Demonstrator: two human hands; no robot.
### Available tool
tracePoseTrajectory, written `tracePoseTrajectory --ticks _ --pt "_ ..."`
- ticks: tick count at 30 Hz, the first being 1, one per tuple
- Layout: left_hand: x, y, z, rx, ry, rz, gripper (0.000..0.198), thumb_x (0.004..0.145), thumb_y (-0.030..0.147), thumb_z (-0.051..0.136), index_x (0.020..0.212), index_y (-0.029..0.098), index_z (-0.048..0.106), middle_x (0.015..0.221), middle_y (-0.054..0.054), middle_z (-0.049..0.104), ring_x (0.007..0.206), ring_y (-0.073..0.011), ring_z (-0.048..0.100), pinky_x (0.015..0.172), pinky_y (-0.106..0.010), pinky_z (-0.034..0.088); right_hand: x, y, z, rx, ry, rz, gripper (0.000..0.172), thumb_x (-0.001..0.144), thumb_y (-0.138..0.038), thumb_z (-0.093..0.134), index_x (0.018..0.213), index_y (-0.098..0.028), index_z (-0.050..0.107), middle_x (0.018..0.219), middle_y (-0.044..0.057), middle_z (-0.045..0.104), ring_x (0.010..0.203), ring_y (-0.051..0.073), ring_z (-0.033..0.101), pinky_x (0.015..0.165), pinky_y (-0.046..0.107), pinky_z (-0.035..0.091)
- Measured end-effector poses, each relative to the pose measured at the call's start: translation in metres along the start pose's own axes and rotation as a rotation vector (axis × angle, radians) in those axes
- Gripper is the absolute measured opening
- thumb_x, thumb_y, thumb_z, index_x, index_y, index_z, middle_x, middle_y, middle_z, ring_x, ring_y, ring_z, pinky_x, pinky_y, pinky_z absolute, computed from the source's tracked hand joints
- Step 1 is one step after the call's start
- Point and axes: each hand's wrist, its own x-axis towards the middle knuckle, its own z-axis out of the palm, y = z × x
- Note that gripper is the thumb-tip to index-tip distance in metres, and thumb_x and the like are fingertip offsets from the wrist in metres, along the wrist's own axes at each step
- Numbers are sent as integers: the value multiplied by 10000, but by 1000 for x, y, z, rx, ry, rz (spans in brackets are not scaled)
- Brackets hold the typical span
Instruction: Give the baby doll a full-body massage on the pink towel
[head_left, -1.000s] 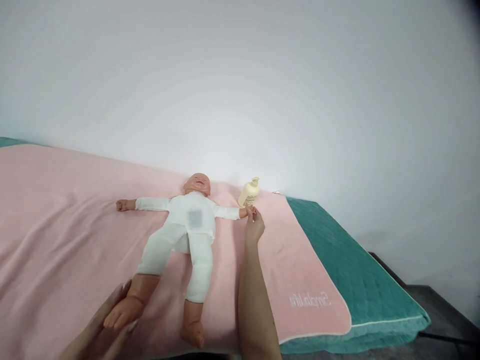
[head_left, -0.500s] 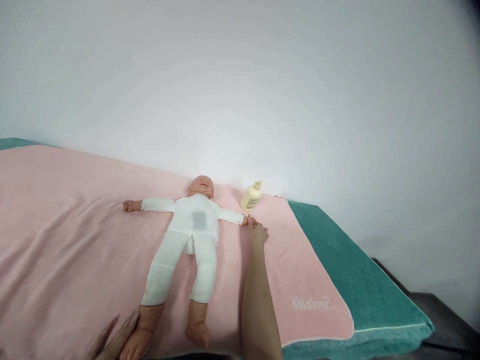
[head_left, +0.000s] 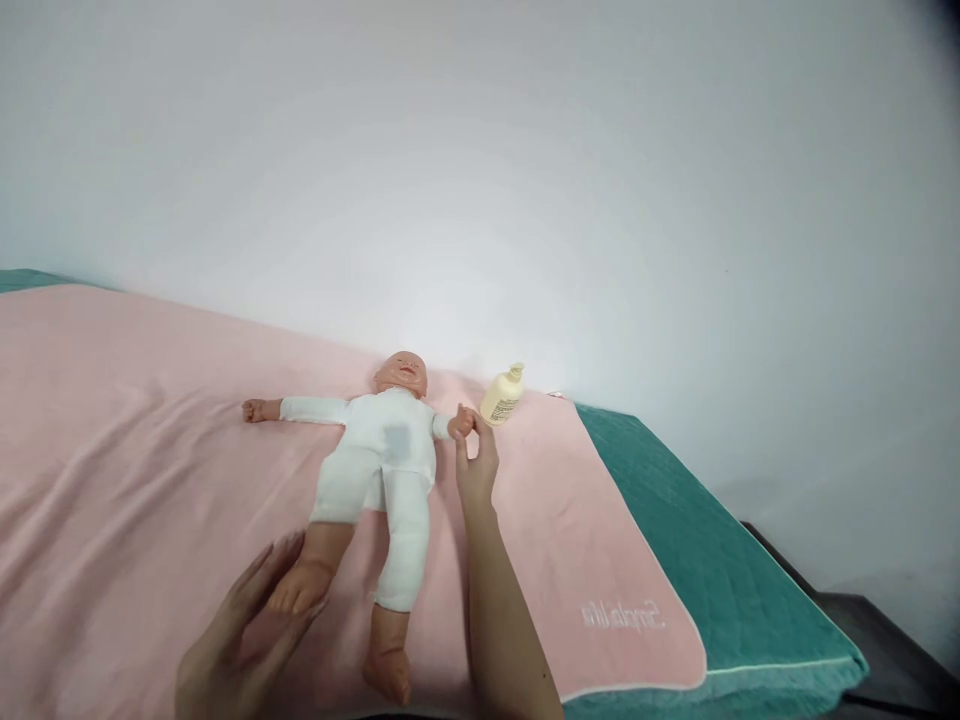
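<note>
A baby doll [head_left: 379,450] in a white suit lies on its back on a pink towel [head_left: 150,440]. My right hand [head_left: 475,463] pinches the doll's right-side hand and holds that arm bent up off the towel. My left hand [head_left: 247,625] cups the bare foot of the doll's left-side leg, fingers stretched under it, the knee pushed up towards the body. The other leg lies straight and the far arm stays stretched out flat.
A cream lotion pump bottle [head_left: 501,396] stands by the wall just beyond the doll's raised hand. The towel covers a teal quilted mattress [head_left: 705,540] whose edge drops to a dark floor [head_left: 892,660] at the right. A plain white wall runs behind.
My right hand has lifted the doll's arm from flat to bent upward and inward. My left hand has pushed the doll's foot up, bending that leg.
</note>
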Motion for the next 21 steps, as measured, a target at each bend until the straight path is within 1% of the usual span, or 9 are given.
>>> tracePoseTrajectory --ticks 1,3,4,7,9,12,15,18,21 --pt "11 10 1 1 6 -24 600 923 367 555 1492 356 365 1389 0 598 1180 -238 638 965 -351 579 -3 -2 3 -14 -32 -101 358 944 -326 501 1260 -195 606 1239 110 674 1152 222 625 995 396 505" --pt "33 30 3 -15 91 -134 573 873 438 623 1418 338 476 1259 -3 687 1089 -264 686 894 -367 609 -8 -4 10 -51 -115 -279 331 965 -281 471 1247 -214 629 1192 103 693 1118 214 638 980 393 525" --pt "44 39 4 -42 111 -134 571 849 477 637 1384 317 518 1230 -14 703 1079 -278 689 872 -373 614 -10 -5 12 -69 -164 -349 329 973 -266 460 1246 -227 638 1178 97 698 1110 209 640 975 389 531" --pt "74 56 8 -151 115 -160 548 830 480 653 1328 265 575 1269 -40 682 1155 -287 649 948 -389 572 -14 -9 18 -107 -305 -488 334 994 -230 437 1248 -264 650 1146 72 708 1089 193 647 962 371 538" --pt "88 60 11 -191 86 -186 526 819 472 668 1294 255 608 1283 -44 674 1162 -285 645 968 -391 556 -14 -11 19 -115 -346 -551 346 996 -190 428 1243 -266 658 1122 68 713 1071 187 649 952 360 537" --pt "100 61 15 -230 67 -204 505 823 473 663 1277 254 627 1293 -42 668 1174 -278 638 997 -392 534 -12 -11 19 -117 -369 -611 344 990 -149 432 1217 -239 675 1102 80 716 1054 182 647 943 345 531" --pt "105 59 18 -270 54 -207 514 816 464 678 1279 248 627 1303 -42 662 1194 -270 626 1029 -387 510 -11 -10 19 -154 -392 -615 324 999 -169 433 1183 -247 687 1097 67 715 1042 176 643 946 344 527" --pt "105 58 17 -269 43 -211 515 806 472 686 1263 239 637 1294 -57 666 1179 -283 634 1003 -402 528 -12 -8 19 -187 -395 -582 278 1002 -244 469 1177 -266 684 1099 57 714 1030 187 643 976 374 516" --pt "100 58 13 -239 48 -205 519 801 485 685 1255 237 641 1289 -64 668 1170 -298 637 997 -434 531 -13 -6 20 -176 -356 -558 271 987 -308 513 1205 -265 668 1089 65 715 1026 205 644 1016 407 493"
